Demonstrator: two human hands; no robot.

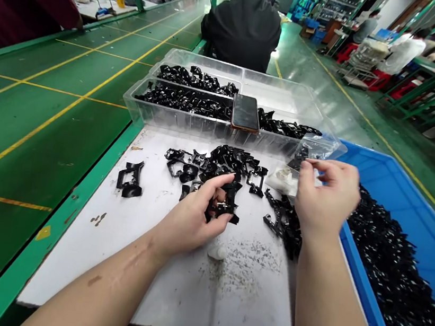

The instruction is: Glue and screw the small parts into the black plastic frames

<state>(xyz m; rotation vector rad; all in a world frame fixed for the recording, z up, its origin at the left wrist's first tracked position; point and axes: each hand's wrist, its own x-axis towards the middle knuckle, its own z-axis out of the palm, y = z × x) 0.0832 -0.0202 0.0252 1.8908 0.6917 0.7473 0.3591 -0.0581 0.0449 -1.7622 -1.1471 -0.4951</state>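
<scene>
My left hand is closed around a black plastic part just above the white work board. My right hand is raised to the right of it, fingers pinched at a small clear plastic bag; what the fingertips hold is too small to name. A heap of black plastic parts lies on the board between and beyond both hands. One single black part lies apart at the left.
A blue bin full of black parts stands at the right. Clear trays with more parts and a phone sit behind the board. A green conveyor belt runs on the left. A person in black sits ahead.
</scene>
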